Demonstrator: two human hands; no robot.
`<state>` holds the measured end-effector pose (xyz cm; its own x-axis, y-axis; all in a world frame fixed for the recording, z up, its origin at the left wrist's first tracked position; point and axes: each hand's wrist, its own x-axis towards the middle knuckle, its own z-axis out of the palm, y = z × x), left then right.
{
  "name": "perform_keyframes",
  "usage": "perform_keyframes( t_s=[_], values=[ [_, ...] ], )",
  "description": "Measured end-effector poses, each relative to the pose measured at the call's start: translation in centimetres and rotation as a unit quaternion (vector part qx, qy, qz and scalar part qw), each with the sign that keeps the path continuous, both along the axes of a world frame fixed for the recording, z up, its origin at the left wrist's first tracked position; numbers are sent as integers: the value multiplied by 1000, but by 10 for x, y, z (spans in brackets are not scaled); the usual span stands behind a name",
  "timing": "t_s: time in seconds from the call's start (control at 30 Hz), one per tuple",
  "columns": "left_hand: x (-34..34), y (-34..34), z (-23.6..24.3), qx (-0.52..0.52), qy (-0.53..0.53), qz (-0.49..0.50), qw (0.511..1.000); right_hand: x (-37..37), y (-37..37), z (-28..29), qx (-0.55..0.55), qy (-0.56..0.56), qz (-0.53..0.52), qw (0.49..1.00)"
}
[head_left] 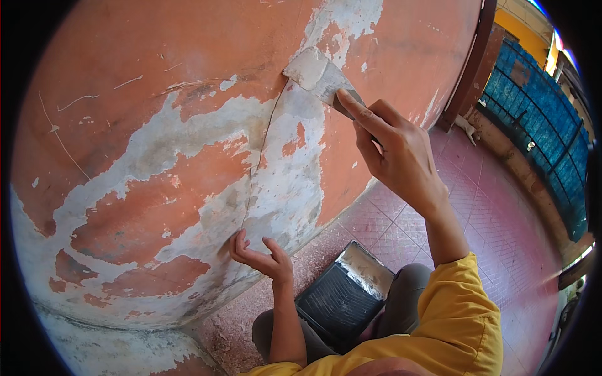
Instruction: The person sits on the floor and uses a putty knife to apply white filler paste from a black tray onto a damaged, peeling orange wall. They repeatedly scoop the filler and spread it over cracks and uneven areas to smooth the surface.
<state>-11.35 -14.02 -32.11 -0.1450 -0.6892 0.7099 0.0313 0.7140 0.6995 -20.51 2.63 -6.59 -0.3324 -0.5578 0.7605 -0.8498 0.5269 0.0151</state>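
Observation:
My right hand (401,153) is closed round the handle of a putty knife (321,76), the index finger stretched along it. The wide, pale-smeared blade lies against the orange wall (157,200), beside the upper end of a thin dark crack (268,128). Bare grey-white patches (288,169) surround the crack where paint is gone. Lower down, my left hand (266,257) is open and holds nothing. Its fingers are loosely bent, thumb apart, by the wall near the crack's lower end; whether they touch it I cannot tell.
Between my knees rests a black paint tray (338,307) with whitish paste (362,269) at its far end. Paint flakes (235,326) litter the floor along the wall's foot. Reddish tiles (489,225) stretch right to a low ledge and a barred fence with blue sheeting (533,119).

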Motion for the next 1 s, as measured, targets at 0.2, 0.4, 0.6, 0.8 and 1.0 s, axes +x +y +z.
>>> perform_keyframes(
  t_s=[0.2, 0.4, 0.6, 0.8, 1.0],
  values=[
    [1, 0, -1, 3, 1, 3, 1000, 1, 15, 17, 20, 41, 2, 999],
    [2, 1, 1, 6, 0, 1, 1000, -2, 10, 20, 60, 66, -5, 996],
    [4, -1, 0, 6, -1, 0, 1000, -10, 11, -12, 3, 37, 75, 996],
    [3, 1, 6, 8, -6, -17, 1000, -67, -6, -71, -78, 99, 185, 975],
    [6, -3, 2, -6, -14, -6, 1000, -55, -15, -87, -203, -183, 324, 906]
  ],
)
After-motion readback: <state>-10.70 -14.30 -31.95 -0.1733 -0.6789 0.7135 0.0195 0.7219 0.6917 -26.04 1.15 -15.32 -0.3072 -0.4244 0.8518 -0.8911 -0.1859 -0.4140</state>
